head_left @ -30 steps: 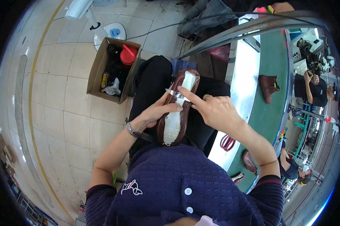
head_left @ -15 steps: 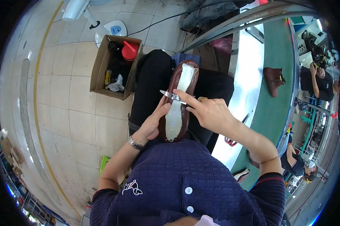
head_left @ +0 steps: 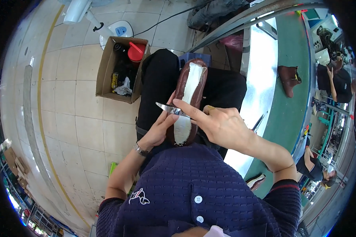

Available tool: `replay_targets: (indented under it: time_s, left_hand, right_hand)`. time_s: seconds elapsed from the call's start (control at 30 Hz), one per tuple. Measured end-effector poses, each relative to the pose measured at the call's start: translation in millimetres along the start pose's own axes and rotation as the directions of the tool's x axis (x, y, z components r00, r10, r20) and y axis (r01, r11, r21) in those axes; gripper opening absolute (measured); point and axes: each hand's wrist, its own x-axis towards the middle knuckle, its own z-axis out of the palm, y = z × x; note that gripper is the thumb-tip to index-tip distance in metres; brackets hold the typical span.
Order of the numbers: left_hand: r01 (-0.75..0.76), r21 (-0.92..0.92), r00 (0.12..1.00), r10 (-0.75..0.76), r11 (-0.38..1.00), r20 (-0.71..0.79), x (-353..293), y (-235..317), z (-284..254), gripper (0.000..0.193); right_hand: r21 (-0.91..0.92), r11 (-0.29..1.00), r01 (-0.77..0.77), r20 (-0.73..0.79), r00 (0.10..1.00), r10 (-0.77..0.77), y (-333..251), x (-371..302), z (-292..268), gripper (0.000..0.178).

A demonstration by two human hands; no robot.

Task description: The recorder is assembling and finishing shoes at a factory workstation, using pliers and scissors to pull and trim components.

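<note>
Knife [head_left: 167, 108] blade crosses the shoe [head_left: 188, 98] sole's left edge.

Since the earlier pictures the right hand [head_left: 221, 126] has slid its knife [head_left: 168, 108] toward six o'clock along the shoe [head_left: 187, 98], leaving more of the pale sole bare beyond the blade.

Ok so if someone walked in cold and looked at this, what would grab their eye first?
Most likely the brown shoe lying sole-up on the person's lap, its pale insole facing the camera. The right hand holds a metal blade across it while the left hand steadies its side. To the left on the tiled floor stands an open cardboard box with a red-capped container inside.
</note>
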Motion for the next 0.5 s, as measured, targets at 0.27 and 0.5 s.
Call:
replay_targets:
  time_s: [0.27, 0.5]
  left_hand:
    - [0.041, 0.076, 0.998, -0.037, 0.996, -0.054, 0, -4, -9, 0.078]
    - [-0.147, -0.012, 0.985, 0.147, 0.989, 0.090, 3, -8, -9, 0.098]
  right_hand:
    - [0.056, 0.998, 0.035, -0.037, 0.999, -0.033, -6, -4, 2, 0.074]
    - [-0.089, 0.993, 0.076, 0.071, 0.995, -0.070, -18, -8, 8, 0.075]
